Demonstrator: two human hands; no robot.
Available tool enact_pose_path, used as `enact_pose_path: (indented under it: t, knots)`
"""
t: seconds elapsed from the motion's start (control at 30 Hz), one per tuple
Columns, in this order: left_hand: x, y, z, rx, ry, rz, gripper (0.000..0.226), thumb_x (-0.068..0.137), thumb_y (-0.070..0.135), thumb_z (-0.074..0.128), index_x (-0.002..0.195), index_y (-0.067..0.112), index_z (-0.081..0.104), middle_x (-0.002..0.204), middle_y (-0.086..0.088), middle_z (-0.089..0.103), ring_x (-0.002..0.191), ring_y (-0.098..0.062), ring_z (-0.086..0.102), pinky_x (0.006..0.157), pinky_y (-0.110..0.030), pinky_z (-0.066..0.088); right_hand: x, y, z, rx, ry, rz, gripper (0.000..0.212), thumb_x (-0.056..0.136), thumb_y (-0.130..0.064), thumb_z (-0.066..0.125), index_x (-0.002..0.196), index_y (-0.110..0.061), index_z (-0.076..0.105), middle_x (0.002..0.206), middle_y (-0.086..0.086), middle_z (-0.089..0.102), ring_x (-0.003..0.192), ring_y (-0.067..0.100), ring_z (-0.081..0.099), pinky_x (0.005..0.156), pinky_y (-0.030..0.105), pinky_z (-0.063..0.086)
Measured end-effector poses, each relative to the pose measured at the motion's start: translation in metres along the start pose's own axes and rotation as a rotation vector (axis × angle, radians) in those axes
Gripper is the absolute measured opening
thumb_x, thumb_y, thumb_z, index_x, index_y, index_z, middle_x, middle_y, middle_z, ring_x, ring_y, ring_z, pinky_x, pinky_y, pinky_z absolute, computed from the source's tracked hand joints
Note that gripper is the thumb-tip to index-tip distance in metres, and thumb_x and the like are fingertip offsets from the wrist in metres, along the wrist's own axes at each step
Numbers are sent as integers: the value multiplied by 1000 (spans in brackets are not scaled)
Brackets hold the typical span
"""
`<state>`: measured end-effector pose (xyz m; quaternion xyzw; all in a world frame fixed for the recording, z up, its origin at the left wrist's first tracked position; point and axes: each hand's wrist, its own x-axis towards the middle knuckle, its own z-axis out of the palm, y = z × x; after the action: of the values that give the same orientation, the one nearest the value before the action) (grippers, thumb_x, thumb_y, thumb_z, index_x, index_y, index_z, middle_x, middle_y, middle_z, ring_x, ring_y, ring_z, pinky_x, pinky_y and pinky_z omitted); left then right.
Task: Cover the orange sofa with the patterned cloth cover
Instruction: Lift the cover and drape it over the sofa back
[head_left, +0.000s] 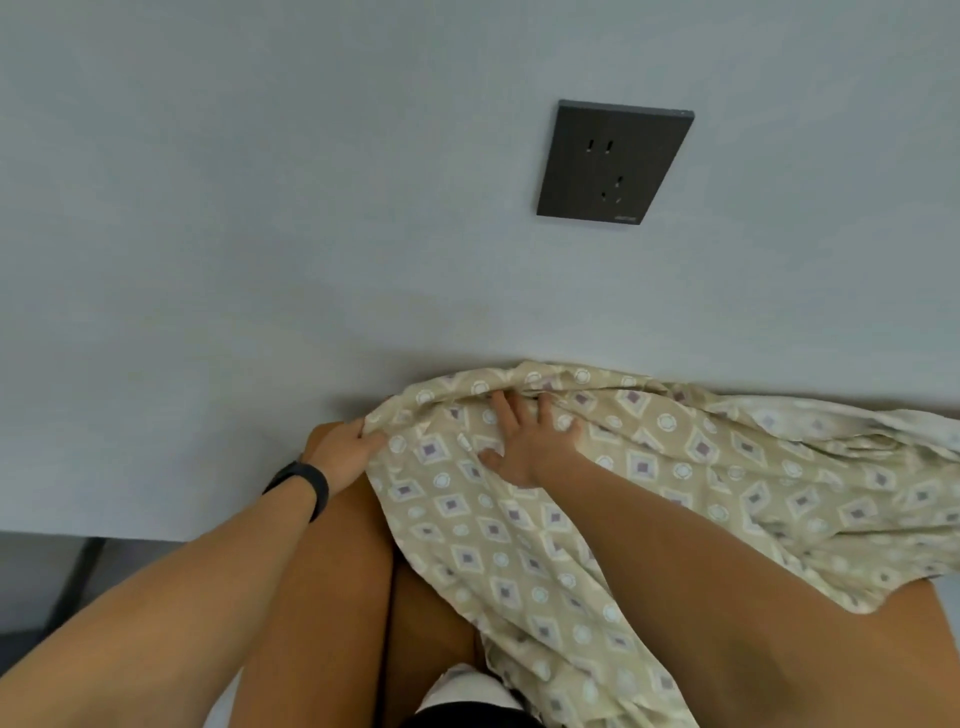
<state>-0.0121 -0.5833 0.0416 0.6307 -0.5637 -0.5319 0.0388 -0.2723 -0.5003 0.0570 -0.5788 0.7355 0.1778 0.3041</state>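
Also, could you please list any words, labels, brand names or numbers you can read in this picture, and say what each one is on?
Wall socket: a small light mark at its lower right corner, too small and blurred to read.
Wristband on the left arm: plain dark, no text visible.
Patterned cloth: only diamonds and circles, no lettering.
Nothing else in view bears writing.

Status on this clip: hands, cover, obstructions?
Left hand grips cover edge; right hand presses it flat. Orange sofa partly bare. Nothing blocking.
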Motion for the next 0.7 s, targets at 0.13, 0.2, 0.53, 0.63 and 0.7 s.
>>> enact_pose_path:
  t: [0.13,0.2,0.53,0.63,0.7]
  knots:
    - [14,32,-25,159,291,121,25,103,35,45,105,15,61,96,-2,65,90,-24,62,70,-31,47,-2,5,2,-88,5,-19,92,90,-75,36,152,-43,-23,166,-7,-14,153,35,-11,109,77,10]
    - [24,59,-32,271,486,137,33,104,41,39,113,14,57,99,-8,65,90,-31,62,78,-40,52,-1,7,0,-64,0,-17,95,89,-77,37,147,-48,-32,165,-12,-23,154,32,-14,108,79,10]
    - [38,40,13,64,489,-29,37,91,27,62,122,15,45,128,-10,40,90,-33,58,83,-44,51,-5,34,4,-33,18,35,97,86,-81,40,156,-42,-15,167,-7,-7,153,35,3,110,74,19]
    - [36,47,27,16,418,171,28,90,25,65,111,16,50,122,-6,45,86,-25,60,82,-39,53,-4,25,-2,-9,135,2,78,95,-68,37,158,-31,10,163,2,19,147,37,23,112,62,27]
    - [33,48,38,128,213,255,26,93,31,63,117,21,60,128,-2,51,95,-18,61,95,-38,52,-4,18,-7,18,353,-120,57,101,-48,36,153,-25,29,153,3,39,138,31,39,108,49,39]
